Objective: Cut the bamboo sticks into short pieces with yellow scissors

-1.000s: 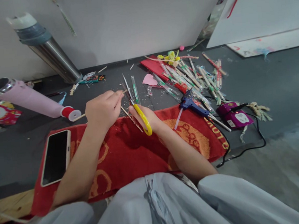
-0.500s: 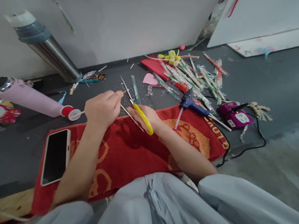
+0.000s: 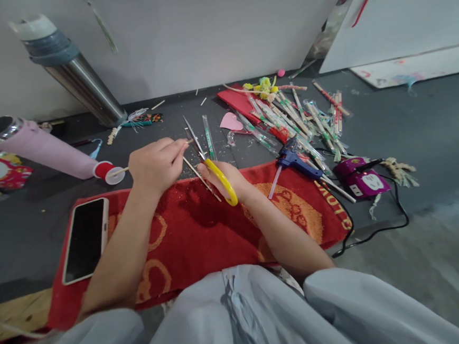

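My left hand (image 3: pixel 155 164) is closed on a thin wooden stick (image 3: pixel 120 172). One end juts out to the left, and the tip shows at my fingertips, close to the scissor blades. My right hand (image 3: pixel 230 180) grips scissors (image 3: pixel 221 179) with yellow handles, blades pointing up and away from me. A second thin stick (image 3: pixel 201 178) slants between the hands, against or under my right fingers; I cannot tell whether they hold it. Beneath both forearms lies a red towel (image 3: pixel 206 237) with orange patterns. Pale shavings are scattered near the blades.
A phone (image 3: pixel 84 239) rests on the towel's left. Behind it are a spool of red ribbon (image 3: pixel 104 171), a pink tumbler (image 3: pixel 53 149) and a steel flask (image 3: pixel 83 80). Rightward lie a blue glue gun (image 3: pixel 298 161), wrapped sticks (image 3: pixel 284 117) and a purple box (image 3: pixel 359 176) with a black cord.
Almost nothing differs. My right hand and the scissors have shifted very slightly to the right; my left hand stays where it was with the stick.
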### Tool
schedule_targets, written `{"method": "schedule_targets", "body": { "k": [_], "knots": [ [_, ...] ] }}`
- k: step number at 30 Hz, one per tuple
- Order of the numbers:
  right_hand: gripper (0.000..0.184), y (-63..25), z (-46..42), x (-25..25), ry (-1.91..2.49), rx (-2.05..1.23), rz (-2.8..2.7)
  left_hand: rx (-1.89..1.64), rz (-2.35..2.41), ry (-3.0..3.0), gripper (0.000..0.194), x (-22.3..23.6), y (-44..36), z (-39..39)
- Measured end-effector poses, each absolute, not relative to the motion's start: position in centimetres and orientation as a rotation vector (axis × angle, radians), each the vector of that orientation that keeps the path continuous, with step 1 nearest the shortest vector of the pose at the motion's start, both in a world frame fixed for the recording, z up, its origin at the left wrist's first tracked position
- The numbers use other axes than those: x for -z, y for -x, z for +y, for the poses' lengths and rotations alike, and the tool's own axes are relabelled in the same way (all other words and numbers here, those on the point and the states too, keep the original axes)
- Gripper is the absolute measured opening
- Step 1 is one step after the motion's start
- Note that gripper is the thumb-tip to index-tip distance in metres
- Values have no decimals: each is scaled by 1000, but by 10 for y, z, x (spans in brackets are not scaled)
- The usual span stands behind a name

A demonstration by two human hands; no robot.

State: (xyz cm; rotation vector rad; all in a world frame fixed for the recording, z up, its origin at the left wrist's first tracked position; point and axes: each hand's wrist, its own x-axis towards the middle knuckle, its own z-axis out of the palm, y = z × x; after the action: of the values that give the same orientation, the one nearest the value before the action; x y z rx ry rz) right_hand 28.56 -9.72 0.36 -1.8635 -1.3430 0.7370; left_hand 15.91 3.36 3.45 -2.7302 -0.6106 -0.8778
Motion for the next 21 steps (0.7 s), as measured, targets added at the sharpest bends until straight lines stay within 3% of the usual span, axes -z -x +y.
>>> {"method": "schedule_targets", "body": {
  "k": [15,21],
  "knots": [
    [63,-288,-94,8,1767,-878,-1245,959,-716,2835,30,-30,-165,33],
    [52,-284,-97,-5,1919,-660,-1329,870,-737,2838,30,-39,-162,28]
  ]
}}
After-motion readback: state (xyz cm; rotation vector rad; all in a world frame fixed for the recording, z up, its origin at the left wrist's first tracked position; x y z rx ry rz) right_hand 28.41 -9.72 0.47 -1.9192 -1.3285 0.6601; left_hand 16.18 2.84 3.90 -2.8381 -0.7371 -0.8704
